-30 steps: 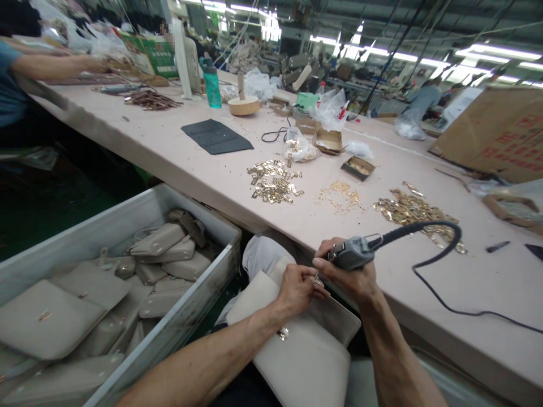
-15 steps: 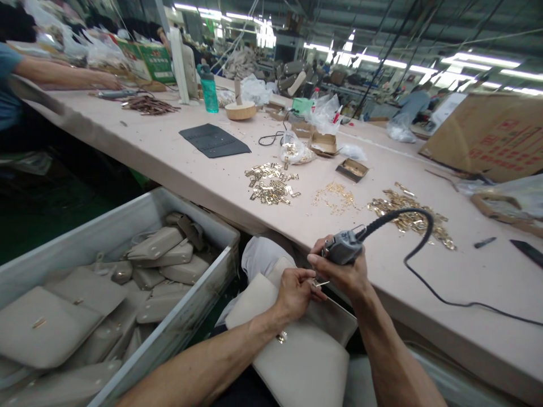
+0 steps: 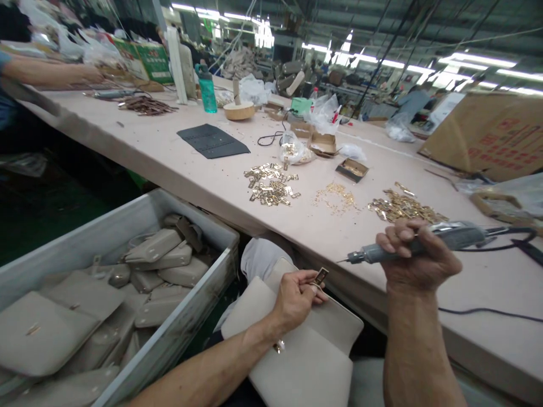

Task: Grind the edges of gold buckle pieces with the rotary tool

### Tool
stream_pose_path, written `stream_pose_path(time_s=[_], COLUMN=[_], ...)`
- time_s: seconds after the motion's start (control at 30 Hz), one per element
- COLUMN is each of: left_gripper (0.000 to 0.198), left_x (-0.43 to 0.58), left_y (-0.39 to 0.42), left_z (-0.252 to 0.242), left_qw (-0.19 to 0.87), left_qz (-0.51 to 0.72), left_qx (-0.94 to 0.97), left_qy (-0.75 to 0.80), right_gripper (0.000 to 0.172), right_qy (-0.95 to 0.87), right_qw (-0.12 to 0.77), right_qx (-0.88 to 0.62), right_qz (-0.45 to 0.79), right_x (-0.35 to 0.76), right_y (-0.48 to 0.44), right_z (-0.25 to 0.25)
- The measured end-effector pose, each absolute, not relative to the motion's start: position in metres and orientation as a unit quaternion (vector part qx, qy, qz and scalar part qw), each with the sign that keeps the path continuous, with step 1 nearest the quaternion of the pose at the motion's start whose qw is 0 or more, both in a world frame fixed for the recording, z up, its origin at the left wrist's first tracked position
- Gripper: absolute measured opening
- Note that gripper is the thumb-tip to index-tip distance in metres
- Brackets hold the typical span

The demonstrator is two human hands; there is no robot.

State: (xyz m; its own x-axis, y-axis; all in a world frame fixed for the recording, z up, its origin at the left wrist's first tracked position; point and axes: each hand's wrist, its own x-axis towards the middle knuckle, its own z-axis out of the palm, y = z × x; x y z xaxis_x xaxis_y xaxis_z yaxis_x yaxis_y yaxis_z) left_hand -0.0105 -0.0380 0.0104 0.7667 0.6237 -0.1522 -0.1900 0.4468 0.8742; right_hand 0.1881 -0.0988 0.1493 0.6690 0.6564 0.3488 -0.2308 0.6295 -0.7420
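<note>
In my right hand (image 3: 413, 254) is a grey electric screwdriver (image 3: 449, 233), held level above the table edge with its thin bit pointing left. My left hand (image 3: 299, 297) pinches a small gold metal plate (image 3: 321, 276) with a rectangular slot. Below that hand a beige handbag (image 3: 303, 362) lies on my lap, its flap folded open. A shiny clasp (image 3: 279, 346) shows on the bag, partly behind my left forearm. The bit stands apart from the plate.
Slotted gold plates (image 3: 271, 186), tiny screws (image 3: 337, 198) and other gold fittings (image 3: 401, 206) lie in piles on the table (image 3: 203, 186). At left, a grey bin (image 3: 165, 316) holds several beige bags. A black mat (image 3: 213, 141) lies farther back. Another person's arm (image 3: 51, 72) reaches over the far left.
My right hand has moved right, away from my left hand, turning the screwdriver from pointing down to level. The gold plate in my left hand now shows its slotted face.
</note>
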Motion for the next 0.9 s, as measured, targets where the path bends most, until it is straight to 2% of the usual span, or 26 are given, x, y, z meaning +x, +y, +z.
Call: stream_pose_path(time_s=[0.17, 0.33, 0.5, 0.67, 0.9], left_gripper=[0.029, 0.032, 0.034, 0.03, 0.02], left_x=[-0.012, -0.009, -0.005, -0.005, 0.003], left_y=[-0.036, -0.033, -0.029, -0.035, -0.035], left_z=[0.016, 0.016, 0.022, 0.028, 0.034], left_qw=[0.806, 0.803, 0.784, 0.732, 0.712], left_qz=[0.256, 0.26, 0.246, 0.26, 0.222], left_qx=[0.469, 0.465, 0.491, 0.523, 0.561], left_qy=[0.255, 0.265, 0.289, 0.351, 0.359], right_gripper=[0.017, 0.022, 0.022, 0.03, 0.046], right_qy=[-0.107, -0.027, -0.012, -0.023, -0.18], right_qw=[0.908, 0.872, 0.842, 0.799, 0.737], right_qx=[-0.348, -0.451, -0.506, -0.575, -0.606], right_qz=[0.208, 0.19, 0.186, 0.177, 0.238], right_x=[0.26, 0.287, 0.291, 0.303, 0.327], right_y=[-0.114, -0.117, -0.104, -0.105, -0.117], right_z=[0.122, 0.096, 0.085, 0.073, 0.048])
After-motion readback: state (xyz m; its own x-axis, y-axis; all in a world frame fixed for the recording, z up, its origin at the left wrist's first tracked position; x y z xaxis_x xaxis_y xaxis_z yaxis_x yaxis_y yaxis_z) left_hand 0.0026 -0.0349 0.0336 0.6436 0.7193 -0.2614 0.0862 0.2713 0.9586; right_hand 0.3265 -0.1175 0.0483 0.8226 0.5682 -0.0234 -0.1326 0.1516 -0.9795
